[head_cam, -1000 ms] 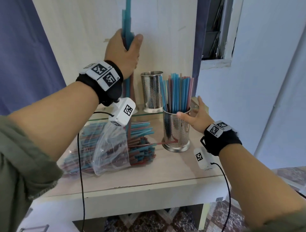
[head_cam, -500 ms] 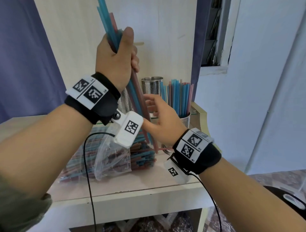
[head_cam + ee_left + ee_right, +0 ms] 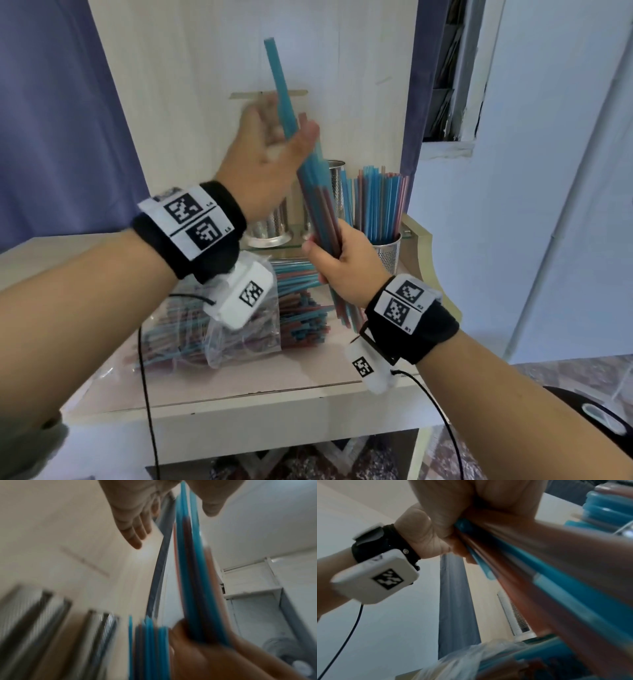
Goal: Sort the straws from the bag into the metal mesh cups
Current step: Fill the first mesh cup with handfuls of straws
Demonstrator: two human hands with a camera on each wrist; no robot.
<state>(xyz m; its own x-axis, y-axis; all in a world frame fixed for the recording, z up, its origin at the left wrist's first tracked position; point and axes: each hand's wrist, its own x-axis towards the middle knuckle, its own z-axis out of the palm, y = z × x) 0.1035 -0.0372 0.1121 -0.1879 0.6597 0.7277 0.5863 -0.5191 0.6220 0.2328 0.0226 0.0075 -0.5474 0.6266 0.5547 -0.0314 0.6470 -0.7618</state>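
- Standing at pale desk [image 3: 239,394] w/ cream back panel [image 3: 205,85], blue curtain [image 3: 51,120] at left, white wall at right.
- Lying on desk: clear bag [image 3: 219,329], partly full of blue + red straws, mouth facing right, straw ends poking out.
- Sitting on glass shelf [image 3: 407,233] behind: full mesh cup [image 3: 388,251] crammed w/ upright straws; two more mesh cups [image 3: 274,229] further back, mostly hidden by hands — contents not readable.
- Gripping loose bundle [image 3: 322,212] near its lower end w/ right hand [image 3: 346,270], fingers wrapped round it, well above desk, tilted up-left.
- Hovering at bundle's upper part w/ left hand [image 3: 270,150]: blurred in head view; in left wrist view fingers [image 3: 135,534] lying straight, straws passing between them and thumb. Not clamping, by the look of it; judging as relaxed/open.
- Sticking out above the rest: one blue straw [image 3: 279,82].
- Risks, judging from this:
  - Bundle fanning out up top w/ only low grip holding — straws possibly sliding out, dropping onto desk or floor.
  - Lower ends uneven — prob. catching on cup rim when lowering.
  - Full mesh cup just beside right hand — knocking it over w/ wrist or bundle tail looking likely.
  - Colours mixed in bundle — sorting going wrong if dropping in as one lot.
  - Wrist cable [image 3: 147,394] dangling near bag — possibly snagging.
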